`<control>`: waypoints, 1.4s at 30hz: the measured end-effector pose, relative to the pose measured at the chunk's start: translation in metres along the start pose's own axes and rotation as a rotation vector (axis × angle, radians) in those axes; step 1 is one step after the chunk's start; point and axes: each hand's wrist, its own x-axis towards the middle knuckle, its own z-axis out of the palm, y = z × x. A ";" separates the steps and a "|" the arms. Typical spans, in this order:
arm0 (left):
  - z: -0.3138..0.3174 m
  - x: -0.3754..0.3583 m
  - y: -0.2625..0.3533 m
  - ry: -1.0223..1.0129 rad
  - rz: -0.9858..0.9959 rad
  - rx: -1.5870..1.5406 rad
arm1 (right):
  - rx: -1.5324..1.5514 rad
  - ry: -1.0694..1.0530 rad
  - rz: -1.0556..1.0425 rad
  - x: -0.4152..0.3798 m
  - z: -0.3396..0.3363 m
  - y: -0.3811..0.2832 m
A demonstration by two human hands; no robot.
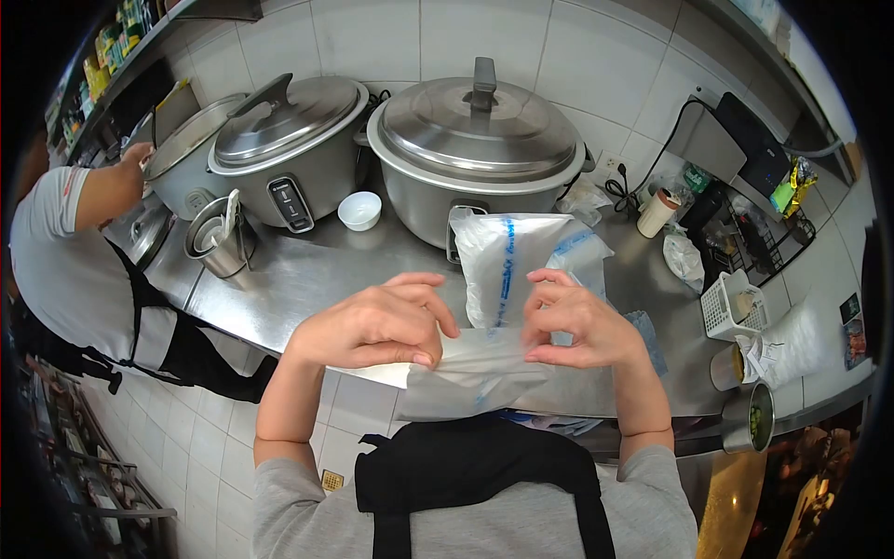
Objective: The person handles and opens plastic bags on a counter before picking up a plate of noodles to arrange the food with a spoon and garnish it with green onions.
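Note:
A thin translucent plastic bag [480,380] stretches between my two hands over the table's near edge. My left hand [377,324] is curled at its left side, thumb and fingers closed at the bag's edge. At the other side my right hand [582,324] has its fingers bent and parted from the thumb, the thumb tip close to or touching the bag. Just beyond lies a larger white plastic pack [494,265] with blue print, against the big rice cooker [475,140]. Another bluish plastic piece [579,256] lies beside it.
Two more cookers [289,149] line the wall. A white bowl [360,211] and a metal pot with utensils [219,240] stand on the steel table [307,279]. At right are a white basket [734,312] and a metal container [750,415]. A co-worker [84,233] stands at left.

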 end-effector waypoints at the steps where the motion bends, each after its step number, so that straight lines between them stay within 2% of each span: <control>1: -0.001 -0.002 0.001 -0.015 -0.027 0.034 | 0.002 0.000 0.002 -0.002 -0.001 0.000; 4: 0.003 -0.007 -0.008 0.046 -0.127 -0.049 | 0.010 0.057 -0.039 -0.007 -0.009 0.000; 7: 0.010 0.001 -0.022 0.005 -0.232 -0.013 | 0.145 0.115 -0.023 -0.019 -0.020 0.006; 8: 0.014 0.004 -0.030 0.007 -0.231 -0.013 | 0.200 0.103 0.070 -0.024 -0.022 0.014; 9: 0.019 0.007 -0.042 -0.020 -0.310 -0.188 | 0.253 0.089 0.163 -0.028 -0.025 0.022; 10: 0.021 0.011 -0.053 -0.048 -0.385 -0.364 | 0.250 0.088 0.164 -0.031 -0.028 0.029; 11: 0.021 0.014 -0.063 -0.047 -0.380 -0.364 | 0.531 0.125 0.315 -0.034 -0.031 0.038; 12: 0.018 0.019 -0.073 0.018 -0.393 -0.573 | 0.812 0.164 0.468 -0.035 -0.034 0.047; 13: 0.015 0.024 -0.083 0.081 -0.403 -0.782 | 0.808 0.166 0.471 -0.031 -0.037 0.061; 14: 0.013 0.033 -0.092 0.080 -0.399 -0.785 | 0.925 0.272 0.392 -0.024 -0.041 0.079; 15: 0.012 0.042 -0.100 0.246 -0.456 -1.025 | 1.041 0.378 0.311 -0.020 -0.044 0.094; 16: 0.013 0.048 -0.108 0.417 -0.513 -1.263 | 1.041 0.381 0.317 -0.013 -0.042 0.102; 17: 0.015 0.049 -0.116 0.414 -0.514 -1.268 | 1.108 0.567 0.444 -0.004 -0.036 0.109; 18: 0.018 0.050 -0.126 0.487 -0.595 -1.344 | 1.166 0.756 0.569 0.003 -0.029 0.114; 19: 0.021 0.050 -0.136 0.562 -0.677 -1.416 | 1.165 0.758 0.568 0.004 -0.020 0.119; 21: 0.035 0.037 -0.158 0.569 -0.644 -1.469 | 1.428 0.617 0.707 0.002 -0.001 0.128; 23: 0.051 0.020 -0.176 0.480 -0.564 -1.878 | 1.439 0.665 0.758 -0.003 0.019 0.129; 25: 0.075 0.007 -0.187 0.482 -0.504 -1.868 | 1.447 0.710 0.815 -0.017 0.039 0.147; 27: 0.084 0.009 -0.175 0.862 -0.611 -1.656 | 1.683 0.499 0.540 -0.034 0.047 0.173; 28: 0.083 0.008 -0.170 0.922 -0.537 -1.534 | 1.684 0.495 0.543 -0.035 0.045 0.176; 29: 0.077 0.007 -0.166 0.927 -0.540 -1.536 | 1.608 0.536 0.544 -0.039 0.042 0.177; 31: 0.051 0.012 -0.146 0.925 -0.409 -1.007 | 1.538 0.574 0.554 -0.026 0.028 0.147; 33: 0.025 0.016 -0.135 0.959 -0.416 -0.697 | 1.176 0.852 0.557 0.005 0.006 0.108; 34: 0.014 0.024 -0.123 0.959 -0.415 -0.698 | 1.175 0.853 0.557 0.007 -0.005 0.106; 36: -0.002 0.045 -0.095 0.897 -0.340 -0.448 | 0.903 0.701 0.405 0.009 -0.027 0.104; 37: -0.005 0.055 -0.082 0.897 -0.334 -0.444 | 0.899 0.701 0.399 0.011 -0.035 0.092; 39: -0.002 0.070 -0.061 0.692 -0.140 -0.303 | 0.555 0.454 0.287 0.011 -0.049 0.056; 40: 0.001 0.073 -0.051 0.693 -0.139 -0.302 | 0.589 0.340 0.294 0.012 -0.054 0.036; 42: 0.011 0.073 -0.036 0.351 -0.152 -0.469 | 0.621 0.317 0.287 0.010 -0.050 0.022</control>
